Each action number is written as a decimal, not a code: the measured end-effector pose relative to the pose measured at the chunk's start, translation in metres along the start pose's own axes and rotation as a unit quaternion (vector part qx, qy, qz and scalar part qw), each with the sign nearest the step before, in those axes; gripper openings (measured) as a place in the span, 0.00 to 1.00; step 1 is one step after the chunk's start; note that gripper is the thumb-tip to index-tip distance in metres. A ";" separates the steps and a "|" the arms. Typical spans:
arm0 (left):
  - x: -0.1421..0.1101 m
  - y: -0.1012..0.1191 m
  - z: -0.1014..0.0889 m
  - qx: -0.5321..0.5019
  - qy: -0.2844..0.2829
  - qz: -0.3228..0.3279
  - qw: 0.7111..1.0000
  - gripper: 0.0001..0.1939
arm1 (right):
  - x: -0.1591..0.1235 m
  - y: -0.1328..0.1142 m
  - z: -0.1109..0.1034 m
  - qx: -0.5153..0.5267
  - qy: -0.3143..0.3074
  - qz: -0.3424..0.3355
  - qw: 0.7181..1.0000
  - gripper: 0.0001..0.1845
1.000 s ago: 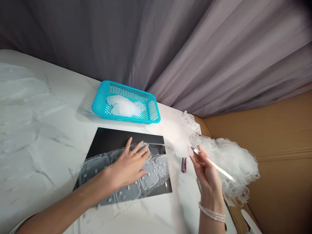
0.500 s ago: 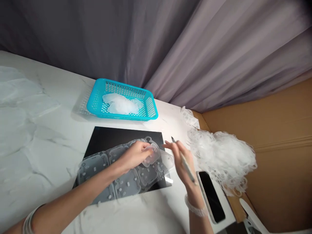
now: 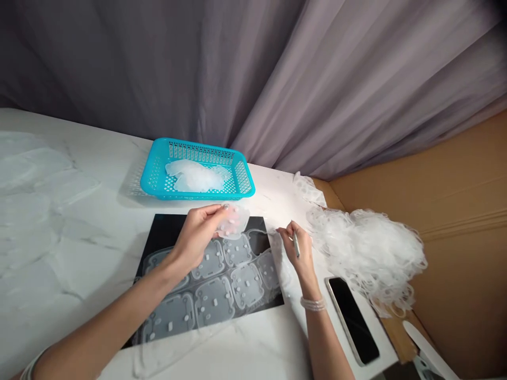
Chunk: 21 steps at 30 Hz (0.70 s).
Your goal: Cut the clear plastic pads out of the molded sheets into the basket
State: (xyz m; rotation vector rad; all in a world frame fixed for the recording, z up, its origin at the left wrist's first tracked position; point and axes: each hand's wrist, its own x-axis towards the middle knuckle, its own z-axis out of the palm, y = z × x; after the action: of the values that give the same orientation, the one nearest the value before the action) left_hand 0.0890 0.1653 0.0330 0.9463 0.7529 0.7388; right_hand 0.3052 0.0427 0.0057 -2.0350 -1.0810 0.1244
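Two hands hang over the black sheet (image 3: 166, 228). The left hand (image 3: 196, 237) grips a small translucent molded piece (image 3: 234, 221) between thumb and fingers, just inside the sheet's far edge. The right hand (image 3: 296, 250) pinches a slim pen (image 3: 296, 246) just past the sheet's right edge, with open room between the two hands. A translucent sheet of linked cells (image 3: 214, 298) lies across the black sheet, reaching its near edge. Beyond the far edge sits a turquoise plastic basket (image 3: 198, 150) holding translucent scraps (image 3: 194, 177). Right of the sheet lie a heap of white trimmings (image 3: 366, 253) and a phone (image 3: 351, 321).
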 end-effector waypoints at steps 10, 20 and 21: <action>-0.001 0.009 0.003 -0.126 -0.040 -0.109 0.985 0.11 | -0.002 -0.085 0.001 0.341 -0.201 0.075 0.915 0.24; -0.002 0.019 -0.002 -0.103 -0.062 -0.120 0.985 0.16 | 0.009 -0.084 0.004 0.406 -0.166 0.086 0.894 0.26; -0.001 0.018 -0.003 -0.104 -0.059 -0.119 0.986 0.17 | 0.008 -0.084 0.003 0.397 -0.144 0.076 0.903 0.26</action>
State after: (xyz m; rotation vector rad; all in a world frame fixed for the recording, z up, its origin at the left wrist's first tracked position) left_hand 0.0821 0.1726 0.0484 0.6910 0.6574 0.5353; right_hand 0.2545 0.0764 0.0642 -1.3631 -0.8363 0.8307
